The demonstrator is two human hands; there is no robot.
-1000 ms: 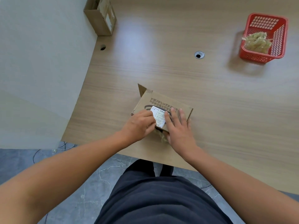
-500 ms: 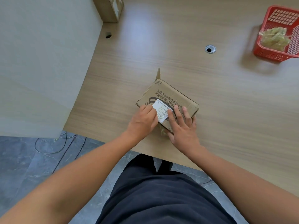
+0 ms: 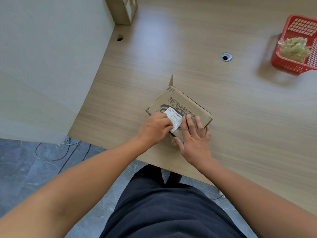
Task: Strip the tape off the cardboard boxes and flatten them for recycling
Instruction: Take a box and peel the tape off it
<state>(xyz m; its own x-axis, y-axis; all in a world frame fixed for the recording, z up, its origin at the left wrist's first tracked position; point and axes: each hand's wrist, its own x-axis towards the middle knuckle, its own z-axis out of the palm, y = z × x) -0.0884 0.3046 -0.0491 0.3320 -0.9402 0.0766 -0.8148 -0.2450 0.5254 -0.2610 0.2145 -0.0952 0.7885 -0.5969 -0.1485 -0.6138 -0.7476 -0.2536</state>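
Note:
A small brown cardboard box (image 3: 187,100) with printed writing lies on the wooden table (image 3: 240,117) near its front edge, one flap (image 3: 171,79) standing up at the far corner. A white shipping label (image 3: 173,115) is stuck on its top. My left hand (image 3: 154,127) has its fingers curled at the label's left edge, picking at it. To the right of the label, my right hand (image 3: 193,138) presses flat on the box top with straight fingers. A crumpled bit of tape (image 3: 172,142) shows at the box's near side, between my hands.
A red plastic basket (image 3: 291,66) holding a wad of stripped tape (image 3: 295,48) stands at the far right. Another cardboard box (image 3: 123,9) stands at the back against the grey partition (image 3: 51,66). A cable hole (image 3: 226,57) lies in the tabletop.
The view has shifted, so the box sits further right in the frame. Both hands stay on the box top, the left still working at the label's edge.

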